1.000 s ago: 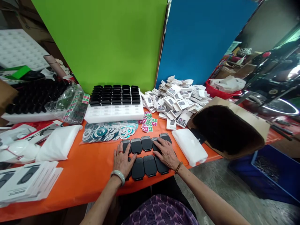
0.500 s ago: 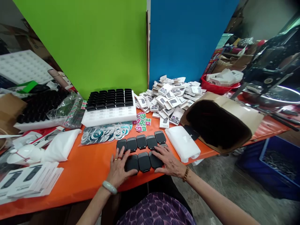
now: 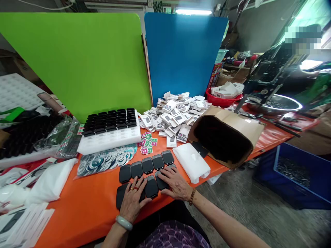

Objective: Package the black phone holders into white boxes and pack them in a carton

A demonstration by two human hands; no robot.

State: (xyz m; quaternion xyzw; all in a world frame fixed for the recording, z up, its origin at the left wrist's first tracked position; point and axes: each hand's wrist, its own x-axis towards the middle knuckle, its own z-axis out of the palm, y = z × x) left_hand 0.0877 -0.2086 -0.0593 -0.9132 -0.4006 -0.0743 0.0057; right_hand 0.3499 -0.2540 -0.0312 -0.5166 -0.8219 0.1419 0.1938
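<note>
Two rows of flat black rounded pads lie on the orange table right in front of me. My left hand, with a ring and a pale bangle, rests flat on the near row with its fingers spread. Beside it, my right hand, wearing a bead bracelet, lies flat with fingers stretched over the right end of that row. Neither hand grips anything.
A white tray of black pads stands behind, with a bag of round stickers, small coloured packets, a heap of small white boxes, white foam bags, a tipped open carton, a red basin and a blue floor crate.
The view has tilted up and swung right. Both hands slid from the far row back toward me onto the near row of pads.
</note>
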